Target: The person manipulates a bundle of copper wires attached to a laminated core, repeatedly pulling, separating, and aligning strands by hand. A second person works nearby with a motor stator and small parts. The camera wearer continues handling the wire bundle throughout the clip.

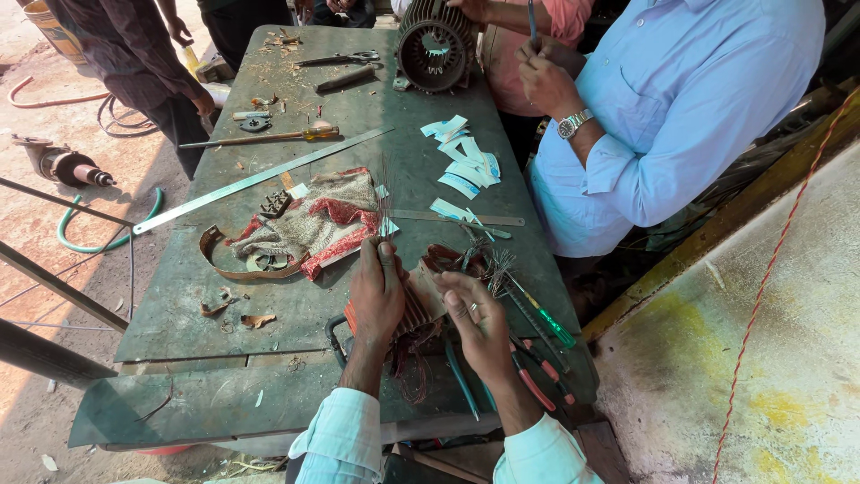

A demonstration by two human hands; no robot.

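Fingers of your left hand (376,291) clamped the brown ribbed motor core (419,303); your right hand (479,323), just right of it, pinched its copper wires (488,267).

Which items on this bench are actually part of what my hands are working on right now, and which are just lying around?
In hand:
left hand and right hand on the finned motor part with copper wire
green-handled screwdriver and red-handled pliers beside them

Lying about:
long metal ruler
cloth rag
paper strips
scissors
yellow-handled screwdriver
ribbed motor housing, near another person
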